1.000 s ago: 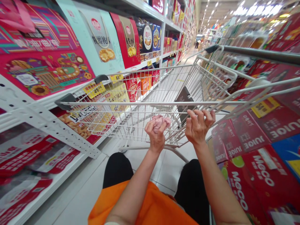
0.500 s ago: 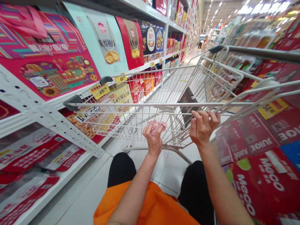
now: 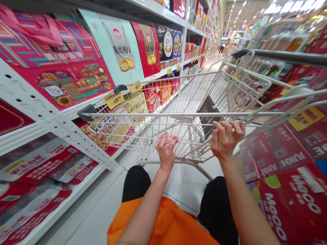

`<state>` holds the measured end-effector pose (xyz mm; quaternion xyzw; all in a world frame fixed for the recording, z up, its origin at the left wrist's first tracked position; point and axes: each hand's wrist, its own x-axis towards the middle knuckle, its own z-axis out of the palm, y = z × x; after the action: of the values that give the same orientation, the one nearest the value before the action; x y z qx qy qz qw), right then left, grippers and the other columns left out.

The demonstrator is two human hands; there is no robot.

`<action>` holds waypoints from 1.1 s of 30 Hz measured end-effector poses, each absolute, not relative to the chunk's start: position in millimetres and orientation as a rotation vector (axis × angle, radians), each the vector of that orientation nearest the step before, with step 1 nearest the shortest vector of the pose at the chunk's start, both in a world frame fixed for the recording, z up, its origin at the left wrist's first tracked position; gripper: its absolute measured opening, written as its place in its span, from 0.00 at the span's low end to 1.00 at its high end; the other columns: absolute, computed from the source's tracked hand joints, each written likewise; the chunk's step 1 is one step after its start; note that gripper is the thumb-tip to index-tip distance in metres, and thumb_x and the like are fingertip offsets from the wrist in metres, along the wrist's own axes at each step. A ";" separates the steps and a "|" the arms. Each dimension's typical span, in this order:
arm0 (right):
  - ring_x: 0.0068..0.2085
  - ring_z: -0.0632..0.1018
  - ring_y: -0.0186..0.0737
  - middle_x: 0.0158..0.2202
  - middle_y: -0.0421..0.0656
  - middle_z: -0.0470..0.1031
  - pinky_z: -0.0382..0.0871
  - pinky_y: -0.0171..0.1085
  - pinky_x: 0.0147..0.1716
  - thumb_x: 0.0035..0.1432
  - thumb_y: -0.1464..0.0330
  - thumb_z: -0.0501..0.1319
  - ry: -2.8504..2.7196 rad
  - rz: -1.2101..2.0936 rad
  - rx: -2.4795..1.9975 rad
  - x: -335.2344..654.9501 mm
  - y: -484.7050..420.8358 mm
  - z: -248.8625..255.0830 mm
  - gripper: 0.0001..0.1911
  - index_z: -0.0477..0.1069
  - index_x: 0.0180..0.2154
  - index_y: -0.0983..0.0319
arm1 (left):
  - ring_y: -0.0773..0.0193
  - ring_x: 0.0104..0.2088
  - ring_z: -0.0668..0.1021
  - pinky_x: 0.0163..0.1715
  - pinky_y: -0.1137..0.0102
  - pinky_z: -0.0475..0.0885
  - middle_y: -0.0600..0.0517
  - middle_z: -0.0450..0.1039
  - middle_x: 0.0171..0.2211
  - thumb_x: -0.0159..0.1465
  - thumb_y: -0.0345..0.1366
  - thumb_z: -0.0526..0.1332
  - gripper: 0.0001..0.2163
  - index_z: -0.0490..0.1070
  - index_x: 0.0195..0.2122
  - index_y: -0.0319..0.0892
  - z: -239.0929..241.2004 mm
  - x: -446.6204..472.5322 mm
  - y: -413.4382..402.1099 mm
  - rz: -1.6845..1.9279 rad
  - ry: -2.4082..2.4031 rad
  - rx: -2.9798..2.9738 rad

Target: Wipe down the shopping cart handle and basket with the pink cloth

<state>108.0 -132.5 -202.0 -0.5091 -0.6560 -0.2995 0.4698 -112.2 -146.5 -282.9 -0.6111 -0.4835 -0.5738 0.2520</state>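
Note:
A wire shopping cart [image 3: 153,115] stands sideways in front of me, its dark handle [image 3: 288,56] at the upper right. My left hand [image 3: 165,153] is closed on a crumpled pink cloth [image 3: 169,139] at the lower side wires. The cloth appears pressed against the mesh. Further right, my right hand [image 3: 227,139] has its fingers curled over a wire bar of the cart's side. A dark sign panel [image 3: 208,114] with faint print sits inside the cart near that hand.
Shelves on the left hold gift boxes [image 3: 116,47] and bagged snacks [image 3: 35,160]. Stacked red drink cartons [image 3: 304,200] stand close on my right. White floor tiles [image 3: 94,207] lie below. Far down the aisle is a person [image 3: 221,48].
The view has shifted slightly, so shelves and cart appear a little further right. My left hand with the cloth sits slightly further left along the cart's wires; my right hand keeps its grip.

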 end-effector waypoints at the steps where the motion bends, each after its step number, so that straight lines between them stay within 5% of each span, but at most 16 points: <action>1: 0.56 0.65 0.48 0.45 0.46 0.74 0.51 0.57 0.64 0.65 0.63 0.53 -1.613 -0.732 -1.253 109.0 -132.2 -202.4 0.16 0.75 0.47 0.58 | 0.56 0.55 0.65 0.55 0.59 0.68 0.47 0.61 0.50 0.68 0.28 0.61 0.10 0.79 0.43 0.50 -281.4 -113.6 -147.6 -1.565 -1.334 -1.645; 8: 0.56 0.66 0.48 0.44 0.47 0.75 0.52 0.58 0.64 0.64 0.64 0.54 -1.594 -0.766 -1.182 108.3 -132.0 -203.7 0.15 0.75 0.48 0.57 | 0.56 0.57 0.65 0.58 0.56 0.65 0.45 0.58 0.52 0.71 0.30 0.56 0.11 0.77 0.46 0.47 -237.5 -129.3 -125.2 -1.734 -1.336 -1.466; 15: 0.55 0.67 0.47 0.44 0.46 0.75 0.53 0.56 0.63 0.65 0.64 0.54 -1.571 -0.764 -1.213 105.8 -131.2 -203.6 0.14 0.75 0.46 0.58 | 0.57 0.54 0.67 0.54 0.60 0.66 0.45 0.65 0.50 0.71 0.34 0.59 0.08 0.79 0.39 0.47 -288.0 -148.8 -138.3 -1.593 -1.385 -1.660; 23: 0.54 0.69 0.48 0.43 0.46 0.77 0.55 0.57 0.62 0.64 0.65 0.56 -1.574 -0.781 -1.168 109.6 -131.0 -205.2 0.14 0.76 0.47 0.57 | 0.57 0.55 0.67 0.57 0.57 0.67 0.44 0.63 0.49 0.72 0.34 0.54 0.11 0.77 0.42 0.44 -236.1 -161.7 -122.7 -1.636 -1.419 -1.392; 33: 0.54 0.67 0.48 0.43 0.46 0.75 0.52 0.57 0.63 0.64 0.66 0.56 -1.584 -0.742 -1.167 111.0 -131.8 -205.8 0.13 0.75 0.47 0.57 | 0.56 0.55 0.67 0.54 0.58 0.67 0.44 0.65 0.53 0.70 0.27 0.56 0.12 0.77 0.45 0.47 -275.9 -183.6 -142.7 -1.474 -1.373 -1.633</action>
<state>111.0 -131.8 -205.8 -0.4816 -0.6539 -0.3062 0.4966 -183.6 -142.7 -275.9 -0.6062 -0.5098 -0.5471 0.2709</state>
